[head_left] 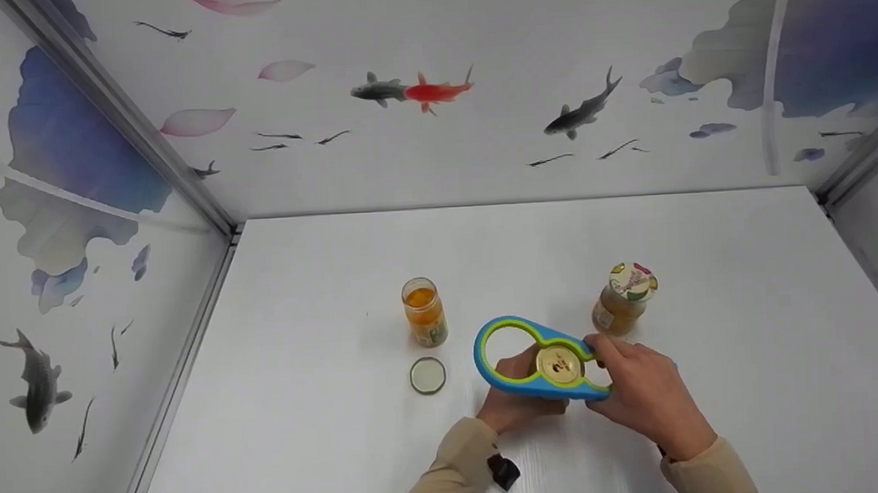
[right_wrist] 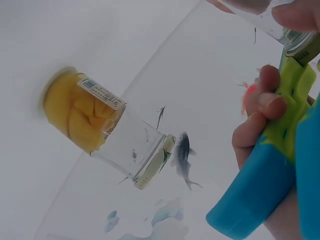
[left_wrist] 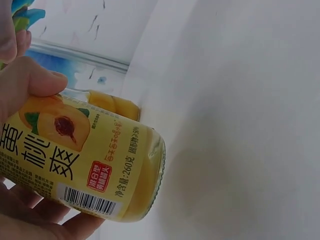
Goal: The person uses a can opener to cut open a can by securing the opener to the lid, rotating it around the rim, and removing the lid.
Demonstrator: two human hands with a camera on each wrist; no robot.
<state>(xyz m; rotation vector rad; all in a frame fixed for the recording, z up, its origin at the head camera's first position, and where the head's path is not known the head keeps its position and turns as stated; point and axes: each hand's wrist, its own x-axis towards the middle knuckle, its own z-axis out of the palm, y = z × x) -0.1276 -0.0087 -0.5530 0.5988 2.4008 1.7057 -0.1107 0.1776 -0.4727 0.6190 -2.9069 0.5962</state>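
My left hand [head_left: 513, 406] grips a glass jar of yellow peaches [left_wrist: 107, 162], its label facing the left wrist camera. The jar's gold lid [head_left: 560, 365] shows from above in the head view, framed by a blue and green jar opener [head_left: 482, 361]. My right hand [head_left: 646, 397] holds the opener by its handle end, fingers curled round it. In the right wrist view the opener's blue handles [right_wrist: 255, 192] spread from the green inner grip near the lid's edge.
An uncapped jar with orange fruit [head_left: 423, 315] stands to the left, with a loose lid [head_left: 428, 375] lying in front of it. Behind my right hand stands a capped jar [head_left: 615, 316] with a patterned lid. Printed panels [head_left: 479, 154] wall in the white table [head_left: 306, 434].
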